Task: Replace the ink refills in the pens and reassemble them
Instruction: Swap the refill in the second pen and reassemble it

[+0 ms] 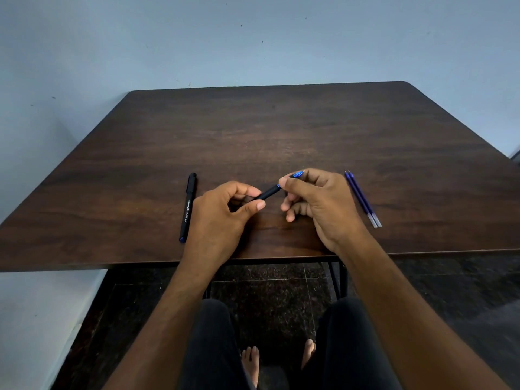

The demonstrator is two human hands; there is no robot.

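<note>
A dark pen [268, 192] with a blue translucent tip section is held just above the table between both hands. My left hand [222, 212] grips its barrel end with thumb and fingers curled round it. My right hand [318, 204] pinches the blue tip section [298, 174] between thumb and forefinger. A second black pen [188, 208], capped and printed with white lettering, lies on the table left of my left hand. Two blue ink refills [362, 198] lie side by side to the right of my right hand.
The dark wooden table [281, 130] stands against a pale blue wall. Its near edge runs under my wrists. Below it are a black metal frame, a dark tiled floor, my legs and my bare feet.
</note>
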